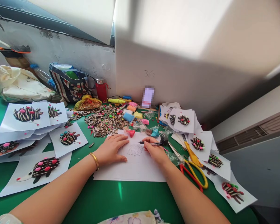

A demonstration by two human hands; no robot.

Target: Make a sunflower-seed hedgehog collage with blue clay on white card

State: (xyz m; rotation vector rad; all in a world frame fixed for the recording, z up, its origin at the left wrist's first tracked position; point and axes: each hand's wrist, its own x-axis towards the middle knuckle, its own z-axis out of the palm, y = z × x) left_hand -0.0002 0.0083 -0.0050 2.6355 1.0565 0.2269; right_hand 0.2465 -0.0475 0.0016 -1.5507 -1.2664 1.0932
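Observation:
My left hand (111,150) lies flat, fingers spread, on a white sheet of paper (135,169), holding it down on the green table (102,199). A gold bangle circles that wrist. My right hand (155,151) is closed on a pen (151,143), whose tip rests beside a small pencil outline of a hedgehog (134,150) drawn on the sheet.
A pile of sunflower seeds (102,119) and coloured clay lumps (130,113) lie behind the sheet. Finished seed hedgehog pictures (40,168) cover the left and right sides. Red and yellow scissors (194,169) lie to the right. Bags (68,82) and a red flask (101,88) stand by the wall.

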